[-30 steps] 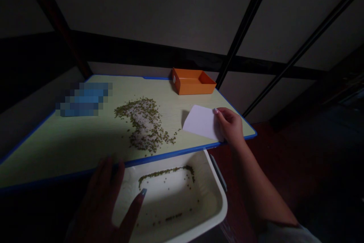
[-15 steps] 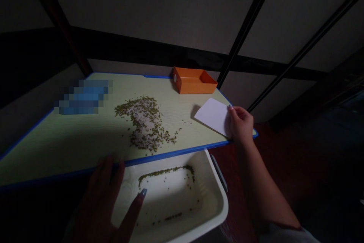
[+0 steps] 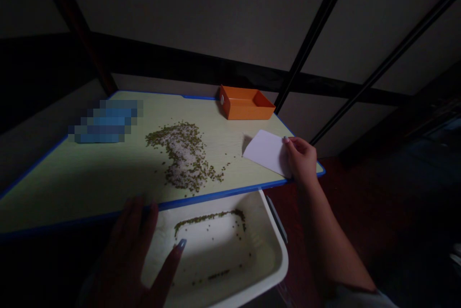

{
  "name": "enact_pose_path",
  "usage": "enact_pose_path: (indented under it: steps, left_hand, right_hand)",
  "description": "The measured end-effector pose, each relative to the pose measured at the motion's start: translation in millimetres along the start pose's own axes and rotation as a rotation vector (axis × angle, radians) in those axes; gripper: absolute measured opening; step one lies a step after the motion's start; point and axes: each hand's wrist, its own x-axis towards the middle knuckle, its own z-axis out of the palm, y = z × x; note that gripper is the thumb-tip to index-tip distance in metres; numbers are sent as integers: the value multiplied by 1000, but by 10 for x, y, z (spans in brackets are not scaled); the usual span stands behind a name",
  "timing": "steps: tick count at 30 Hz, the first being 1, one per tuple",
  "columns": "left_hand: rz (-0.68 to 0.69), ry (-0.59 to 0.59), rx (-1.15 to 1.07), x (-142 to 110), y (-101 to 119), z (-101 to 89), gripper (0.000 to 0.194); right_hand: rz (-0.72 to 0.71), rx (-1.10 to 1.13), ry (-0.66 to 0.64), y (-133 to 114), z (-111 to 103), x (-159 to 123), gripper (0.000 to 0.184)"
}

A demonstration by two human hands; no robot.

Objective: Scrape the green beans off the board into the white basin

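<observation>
Head view: right hand (image 3: 302, 158) holds card (image 3: 266, 152) near blue edge (image 3: 216, 195), clear of box (image 3: 250, 112).

From one head camera we look forward and down, rather near, to the table (image 3: 90, 168) in mid-frame.
</observation>
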Motion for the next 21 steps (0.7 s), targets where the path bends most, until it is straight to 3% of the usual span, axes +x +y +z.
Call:
enact_pose_path:
  steps: [13,21]
  left_hand:
    - [13,-24,-6,-1,20,-27,76]
    - [5,-21,8,0,10,-10,78]
  right_hand:
    - [-43,-2,-15,-9,21,-4,37]
    - [19,53,-58,-70,29,-44,39]
